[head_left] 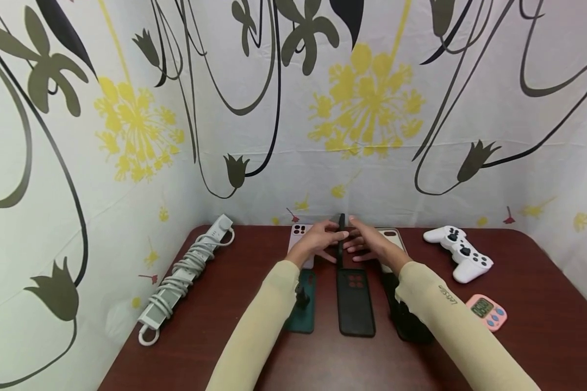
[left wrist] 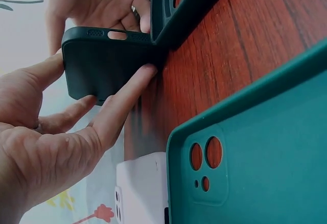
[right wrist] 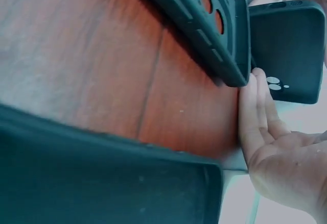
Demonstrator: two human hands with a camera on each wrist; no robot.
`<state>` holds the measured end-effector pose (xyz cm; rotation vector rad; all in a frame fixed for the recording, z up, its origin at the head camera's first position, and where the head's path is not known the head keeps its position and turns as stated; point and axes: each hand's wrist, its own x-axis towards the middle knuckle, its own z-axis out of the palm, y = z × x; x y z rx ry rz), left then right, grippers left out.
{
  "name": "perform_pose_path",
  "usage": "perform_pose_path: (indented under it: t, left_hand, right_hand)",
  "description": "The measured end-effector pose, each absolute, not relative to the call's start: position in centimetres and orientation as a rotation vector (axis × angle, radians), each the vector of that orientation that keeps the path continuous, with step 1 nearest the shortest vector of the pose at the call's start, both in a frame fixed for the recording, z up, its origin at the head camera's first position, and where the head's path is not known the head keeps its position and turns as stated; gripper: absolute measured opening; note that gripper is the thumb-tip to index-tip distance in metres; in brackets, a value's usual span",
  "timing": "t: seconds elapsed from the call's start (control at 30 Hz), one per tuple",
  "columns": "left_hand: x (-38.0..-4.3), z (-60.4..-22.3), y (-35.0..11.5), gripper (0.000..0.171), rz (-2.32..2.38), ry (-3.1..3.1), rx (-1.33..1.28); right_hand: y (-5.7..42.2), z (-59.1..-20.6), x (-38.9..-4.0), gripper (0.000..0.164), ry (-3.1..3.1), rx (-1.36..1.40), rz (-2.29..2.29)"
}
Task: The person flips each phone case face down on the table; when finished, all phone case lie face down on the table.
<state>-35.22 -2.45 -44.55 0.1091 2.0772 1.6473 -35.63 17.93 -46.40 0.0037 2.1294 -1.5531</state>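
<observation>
A dark phone case (head_left: 341, 252) stands upright on its edge at the back of the table, seen edge-on in the head view. My left hand (head_left: 320, 239) is at its left side, fingers spread, with fingertips at the case's edges in the left wrist view. On the other side my right hand (head_left: 372, 241) has its fingers extended, their tips close to the case's lower part. A black phone case (head_left: 356, 304) with camera holes lies just in front. Left of it is a teal phone case (head_left: 303, 317), partly covered by the left sleeve.
A lilac phone case (head_left: 295, 233) and a pale one (head_left: 393, 237) lie behind the hands. Another black case (head_left: 413, 328) is under the right forearm. A cord-wrapped power strip (head_left: 186, 274) lies left; a white game controller (head_left: 457, 252) and pink timer (head_left: 489, 312) lie right.
</observation>
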Motion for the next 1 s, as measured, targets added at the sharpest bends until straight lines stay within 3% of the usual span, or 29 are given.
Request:
perform_pose_path:
  t: [0.43, 0.77, 1.0]
  left_hand:
    - [-35.1, -45.0, -2.5, 0.065, 1.633, 2.087, 0.145]
    - [-34.8, -45.0, -2.4, 0.065, 1.595, 2.09, 0.167]
    - [-34.8, -45.3, -2.5, 0.05, 1.608, 2.04, 0.14]
  right_hand:
    - [17.2, -46.5, -36.1, 0.081, 2.14, 0.072, -1.546]
    - [16.6, -46.1, -35.4, 0.081, 2.137, 0.096, -1.619]
    - [15.9, -46.3, -34.7, 0.063, 2.099, 0.117, -1.848]
